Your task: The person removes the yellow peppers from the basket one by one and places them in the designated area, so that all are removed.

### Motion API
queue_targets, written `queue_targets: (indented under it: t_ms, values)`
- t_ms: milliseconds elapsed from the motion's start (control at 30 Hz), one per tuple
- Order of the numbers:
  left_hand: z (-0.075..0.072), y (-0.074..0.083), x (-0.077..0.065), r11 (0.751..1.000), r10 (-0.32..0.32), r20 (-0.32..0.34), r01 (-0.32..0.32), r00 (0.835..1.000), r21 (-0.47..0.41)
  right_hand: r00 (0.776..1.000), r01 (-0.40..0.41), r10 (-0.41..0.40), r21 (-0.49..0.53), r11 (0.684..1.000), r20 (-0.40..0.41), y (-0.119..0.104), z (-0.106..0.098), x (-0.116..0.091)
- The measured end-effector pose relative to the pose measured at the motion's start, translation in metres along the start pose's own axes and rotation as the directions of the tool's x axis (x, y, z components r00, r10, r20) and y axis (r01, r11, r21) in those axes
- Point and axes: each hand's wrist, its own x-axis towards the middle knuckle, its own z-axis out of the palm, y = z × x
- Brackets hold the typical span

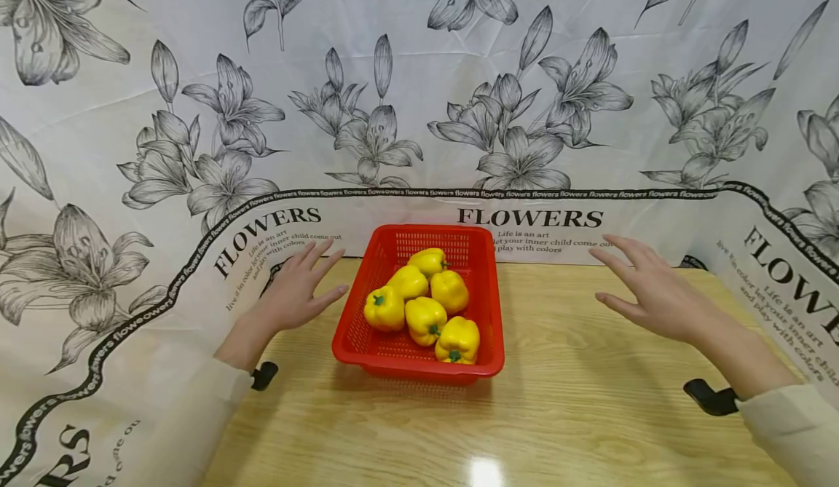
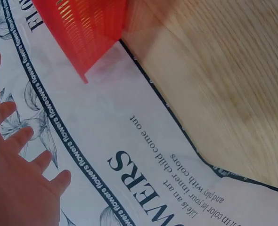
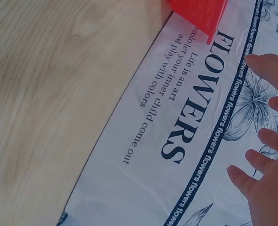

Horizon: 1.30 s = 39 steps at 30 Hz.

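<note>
Flowered cloth (image 1: 367, 21) stands behind the desk (image 1: 590, 429), where a basket (image 1: 419, 370) holds peppers (image 1: 424, 316). Left hand (image 1: 293, 294) and right hand (image 1: 658, 298) are spread, empty. Peppers seem light, firm, slippery; their sides offer probably the best hold.

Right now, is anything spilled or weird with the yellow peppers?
No, nothing stands out. All six yellow peppers sit inside the red basket, which stands upright on the wooden table. I see none spilled on the tabletop and no obvious damage.

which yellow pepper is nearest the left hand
The leftmost pepper in the red basket, its green stem showing; the other five all sit farther right, away from the left hand.
</note>
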Motion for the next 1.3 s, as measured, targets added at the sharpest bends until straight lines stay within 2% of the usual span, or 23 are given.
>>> queue_targets:
  t_ms: [300, 600, 800, 967, 1133, 1300]
  values:
    - [0.000, 0.005, -0.006, 1.000, 0.014, -0.006, -0.014, 1.000, -0.018, 1.000, 0.020, -0.021, 0.018, 1.000, 0.014, -0.010, 0.003, 0.003]
    - [0.001, 0.011, -0.011, 0.994, 0.010, -0.036, -0.014, 0.999, -0.111, 0.998, 0.025, -0.029, 0.058, 0.998, 0.057, -0.022, 0.005, 0.010]
    - [0.002, 0.018, -0.016, 0.980, -0.042, 0.026, 0.046, 0.999, -0.191, 0.995, 0.035, -0.046, 0.123, 0.992, 0.092, -0.035, 0.008, 0.018]
    - [0.004, 0.023, -0.018, 0.974, -0.044, 0.072, 0.059, 0.996, -0.219, 0.993, 0.015, -0.040, 0.209, 0.978, 0.115, -0.045, 0.012, 0.023]
    - [0.006, 0.026, -0.020, 0.969, -0.051, 0.092, 0.072, 0.994, -0.238, 0.993, 0.026, -0.058, 0.292, 0.956, 0.102, -0.056, 0.014, 0.028]
    - [0.008, 0.029, -0.023, 0.962, -0.057, 0.110, 0.084, 0.992, -0.259, 0.993, 0.057, -0.088, 0.330, 0.942, 0.082, -0.066, 0.017, 0.033]
